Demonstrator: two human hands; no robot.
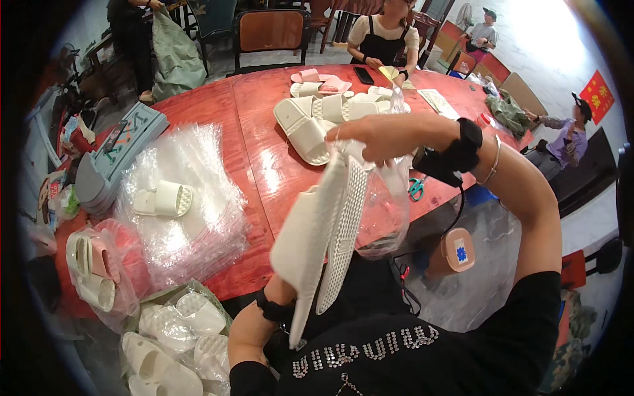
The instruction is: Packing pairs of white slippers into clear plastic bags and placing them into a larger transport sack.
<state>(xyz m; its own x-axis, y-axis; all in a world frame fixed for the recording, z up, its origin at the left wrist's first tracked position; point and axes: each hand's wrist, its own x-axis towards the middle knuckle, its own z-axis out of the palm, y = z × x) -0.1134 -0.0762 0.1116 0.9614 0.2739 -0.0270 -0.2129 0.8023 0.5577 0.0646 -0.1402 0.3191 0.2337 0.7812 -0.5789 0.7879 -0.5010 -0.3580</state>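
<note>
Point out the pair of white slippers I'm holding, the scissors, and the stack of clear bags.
pair of white slippers [327,224], head view, on the ridged sole.
scissors [416,189], head view, on the teal handles.
stack of clear bags [198,224], head view, on bare plastic right of the slipper lying on it.

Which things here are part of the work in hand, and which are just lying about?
In hand: pair of white slippers, clear plastic bag, right hand, left hand, stack of clear bags, loose white slippers.

Lying about: scissors, black phone, wooden chair, green cloth.
</note>
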